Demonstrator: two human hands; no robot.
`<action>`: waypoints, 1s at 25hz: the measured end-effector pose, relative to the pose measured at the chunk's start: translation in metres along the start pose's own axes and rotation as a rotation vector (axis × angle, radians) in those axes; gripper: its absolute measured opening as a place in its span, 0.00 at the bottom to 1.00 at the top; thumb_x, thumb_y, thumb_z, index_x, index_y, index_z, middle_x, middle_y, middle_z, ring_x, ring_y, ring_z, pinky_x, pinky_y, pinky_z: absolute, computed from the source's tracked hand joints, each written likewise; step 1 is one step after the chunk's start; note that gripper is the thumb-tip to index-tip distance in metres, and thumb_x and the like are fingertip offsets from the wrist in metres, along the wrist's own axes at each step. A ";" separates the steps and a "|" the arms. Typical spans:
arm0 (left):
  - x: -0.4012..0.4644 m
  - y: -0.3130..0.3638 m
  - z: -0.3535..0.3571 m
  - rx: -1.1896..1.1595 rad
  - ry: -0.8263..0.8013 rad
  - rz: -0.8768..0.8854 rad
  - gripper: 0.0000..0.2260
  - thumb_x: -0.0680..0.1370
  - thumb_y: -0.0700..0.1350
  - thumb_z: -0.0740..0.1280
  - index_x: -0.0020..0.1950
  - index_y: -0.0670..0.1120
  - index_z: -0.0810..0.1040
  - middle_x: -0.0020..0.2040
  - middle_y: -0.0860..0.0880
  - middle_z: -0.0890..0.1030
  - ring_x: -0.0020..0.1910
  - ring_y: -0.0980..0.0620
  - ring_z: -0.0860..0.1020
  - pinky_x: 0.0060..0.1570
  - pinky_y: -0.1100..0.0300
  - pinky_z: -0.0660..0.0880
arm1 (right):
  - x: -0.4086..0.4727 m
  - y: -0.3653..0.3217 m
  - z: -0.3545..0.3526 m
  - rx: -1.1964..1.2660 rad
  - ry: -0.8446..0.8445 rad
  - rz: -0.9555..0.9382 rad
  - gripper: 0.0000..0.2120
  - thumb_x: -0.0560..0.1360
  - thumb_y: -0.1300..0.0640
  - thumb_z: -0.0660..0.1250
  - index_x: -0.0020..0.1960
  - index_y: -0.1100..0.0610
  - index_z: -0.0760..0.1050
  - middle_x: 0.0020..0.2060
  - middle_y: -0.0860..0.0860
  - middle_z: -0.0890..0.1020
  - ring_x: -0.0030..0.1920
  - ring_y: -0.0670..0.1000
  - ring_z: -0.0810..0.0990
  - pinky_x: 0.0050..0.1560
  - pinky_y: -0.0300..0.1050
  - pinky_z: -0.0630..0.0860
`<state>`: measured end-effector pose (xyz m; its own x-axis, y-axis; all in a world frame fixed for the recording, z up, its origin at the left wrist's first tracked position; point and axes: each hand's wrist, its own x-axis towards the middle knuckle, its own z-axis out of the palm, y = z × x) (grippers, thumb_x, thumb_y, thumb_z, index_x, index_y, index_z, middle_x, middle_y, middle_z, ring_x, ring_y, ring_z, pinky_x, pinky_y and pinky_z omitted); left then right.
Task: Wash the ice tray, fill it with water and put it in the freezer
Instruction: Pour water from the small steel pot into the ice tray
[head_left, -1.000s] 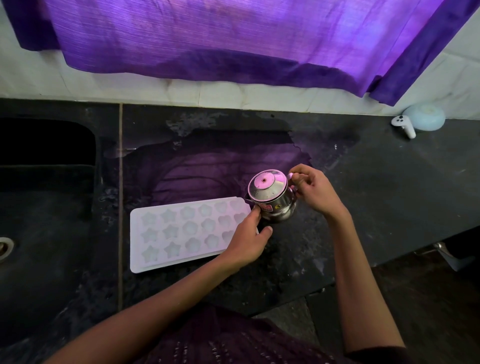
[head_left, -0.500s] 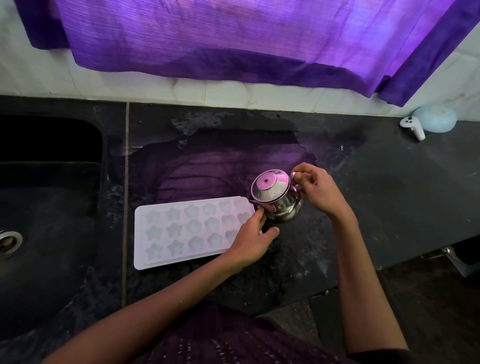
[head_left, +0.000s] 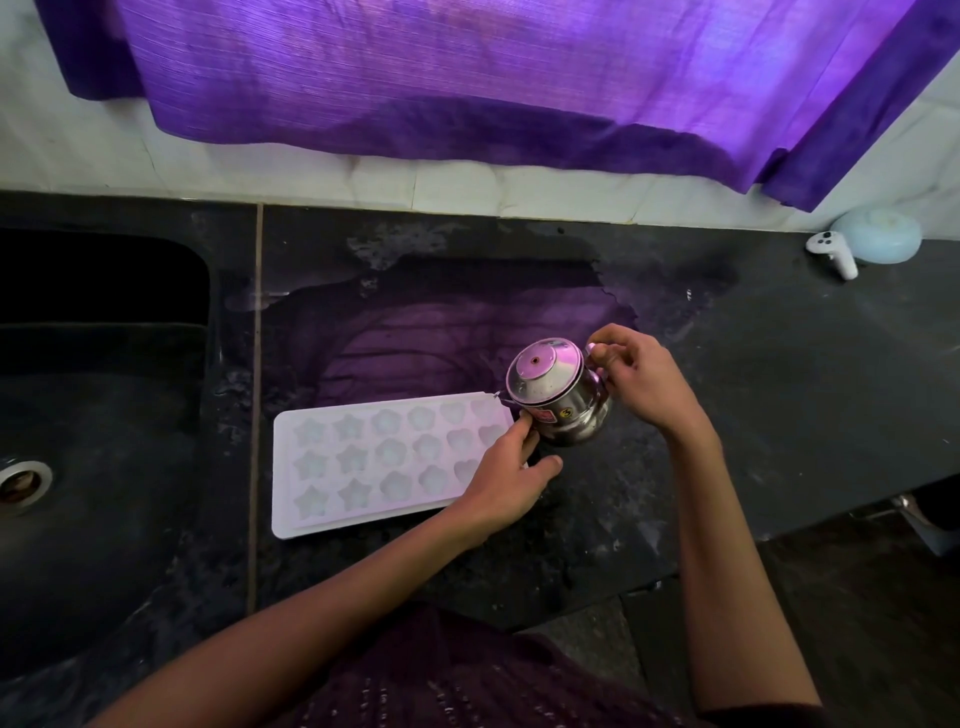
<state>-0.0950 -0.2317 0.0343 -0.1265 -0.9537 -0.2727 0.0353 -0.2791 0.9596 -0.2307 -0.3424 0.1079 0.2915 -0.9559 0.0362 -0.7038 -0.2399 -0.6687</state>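
Tray (head_left: 389, 462) lies flat on the dark bench (head_left: 779, 415), right of the sink (head_left: 104, 415), its star and flower cups looking empty. Left hand (head_left: 511, 480) rests at the tray's right end, fingers loosely curled, touching the steel pot (head_left: 558, 397). Right hand (head_left: 641, 379) pinches the pot's handle. Compared with 1 second ago, little has shifted; pouring seems about to begin.

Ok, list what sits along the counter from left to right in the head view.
Sink drain → ice tray → left hand → steel kettle → right hand → white controller → pale blue round object.
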 end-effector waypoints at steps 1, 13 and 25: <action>0.000 0.000 0.000 -0.001 0.001 0.002 0.31 0.79 0.39 0.63 0.78 0.46 0.53 0.77 0.49 0.61 0.74 0.54 0.61 0.66 0.62 0.63 | 0.000 0.000 0.000 -0.005 0.002 -0.001 0.08 0.78 0.60 0.62 0.43 0.51 0.75 0.33 0.43 0.79 0.33 0.41 0.75 0.42 0.45 0.73; 0.000 0.001 0.002 -0.020 0.012 0.006 0.31 0.78 0.38 0.64 0.78 0.45 0.53 0.77 0.50 0.60 0.75 0.54 0.61 0.69 0.60 0.63 | 0.001 -0.006 -0.003 -0.045 0.015 -0.003 0.08 0.78 0.59 0.61 0.43 0.50 0.75 0.33 0.42 0.78 0.35 0.44 0.75 0.44 0.49 0.74; 0.001 -0.002 0.001 -0.034 0.016 0.013 0.32 0.78 0.37 0.64 0.78 0.45 0.53 0.77 0.50 0.61 0.74 0.54 0.61 0.70 0.60 0.62 | 0.000 -0.008 -0.003 -0.048 0.013 0.003 0.08 0.78 0.59 0.61 0.42 0.50 0.75 0.32 0.42 0.78 0.34 0.43 0.75 0.43 0.47 0.72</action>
<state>-0.0965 -0.2315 0.0325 -0.1100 -0.9590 -0.2612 0.0700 -0.2697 0.9604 -0.2268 -0.3414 0.1152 0.2815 -0.9585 0.0443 -0.7348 -0.2450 -0.6324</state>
